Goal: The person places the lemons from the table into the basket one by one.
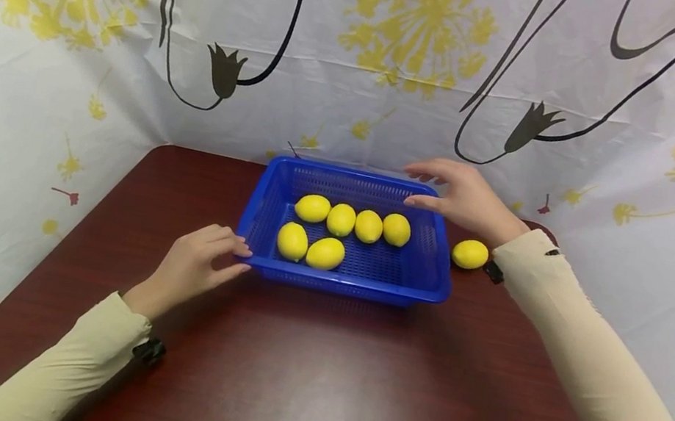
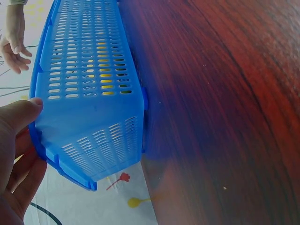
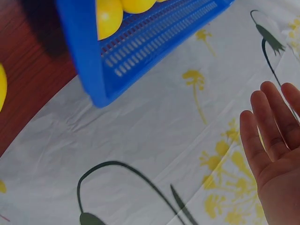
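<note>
A blue plastic basket (image 1: 352, 281) with slotted sides sits on the table and holds several yellow lemons (image 1: 325, 253) in two rows. At its near left corner my left hand (image 1: 192, 266) grips the rim, the thumb on the front side and the fingers round the left side. The left wrist view shows that thumb against the basket wall (image 2: 89, 112). My right hand (image 1: 470, 199) is raised over the far right corner with its fingers extended and nothing in them. In the right wrist view the right hand (image 3: 281, 159) stands apart from the basket (image 3: 86, 51).
One more lemon (image 1: 469, 254) lies on the table outside the basket, to its right, beneath my right wrist. The dark red wooden table (image 1: 309, 377) stretches toward me. A white patterned cloth (image 1: 328, 105) hangs behind the table and at both sides.
</note>
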A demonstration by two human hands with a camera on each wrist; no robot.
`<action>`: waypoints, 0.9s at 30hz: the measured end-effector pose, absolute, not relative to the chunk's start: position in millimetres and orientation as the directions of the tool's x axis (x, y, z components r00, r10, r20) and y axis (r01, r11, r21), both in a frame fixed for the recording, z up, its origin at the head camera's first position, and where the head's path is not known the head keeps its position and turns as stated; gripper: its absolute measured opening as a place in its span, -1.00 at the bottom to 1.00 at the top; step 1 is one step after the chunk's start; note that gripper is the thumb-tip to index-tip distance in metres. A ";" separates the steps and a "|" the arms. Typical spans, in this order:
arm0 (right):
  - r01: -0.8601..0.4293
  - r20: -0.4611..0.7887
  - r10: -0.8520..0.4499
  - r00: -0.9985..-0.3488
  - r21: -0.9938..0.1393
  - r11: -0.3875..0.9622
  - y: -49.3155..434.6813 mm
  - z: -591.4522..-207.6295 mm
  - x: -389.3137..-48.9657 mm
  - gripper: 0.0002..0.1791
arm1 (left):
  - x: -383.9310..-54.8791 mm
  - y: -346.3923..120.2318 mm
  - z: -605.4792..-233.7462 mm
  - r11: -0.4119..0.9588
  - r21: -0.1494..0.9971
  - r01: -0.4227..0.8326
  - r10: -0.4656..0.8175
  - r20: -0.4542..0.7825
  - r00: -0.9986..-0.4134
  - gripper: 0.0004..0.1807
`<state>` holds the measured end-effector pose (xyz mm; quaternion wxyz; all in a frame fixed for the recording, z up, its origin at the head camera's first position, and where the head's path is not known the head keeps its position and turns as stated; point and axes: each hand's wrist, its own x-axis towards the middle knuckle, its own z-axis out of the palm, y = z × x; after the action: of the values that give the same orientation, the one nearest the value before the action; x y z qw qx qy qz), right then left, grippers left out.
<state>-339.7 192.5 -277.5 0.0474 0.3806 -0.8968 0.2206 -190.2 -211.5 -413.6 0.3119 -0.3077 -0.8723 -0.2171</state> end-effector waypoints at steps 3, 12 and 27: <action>-0.696 0.263 -0.649 -0.714 -0.371 0.615 200.4 -278.6 -342.2 -0.40 | -189.7 -212.1 -414.5 0.718 0.190 0.670 0.401 0.674 -0.621 -0.68; -0.639 0.261 -0.586 -0.767 -0.398 0.658 223.8 -281.9 -347.7 -0.42 | -188.6 -211.3 -414.9 0.720 0.194 0.666 0.396 0.673 -0.624 -0.67; -0.559 0.268 -0.491 -0.829 -0.435 0.706 263.5 -303.2 -356.3 -0.45 | -189.3 -210.3 -412.2 0.715 0.189 0.673 0.396 0.684 -0.613 -0.68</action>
<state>-356.3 263.5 -303.2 0.0658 0.2851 -0.9212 0.2566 -189.3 -210.3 -412.2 0.3151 -0.3069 -0.8708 -0.2197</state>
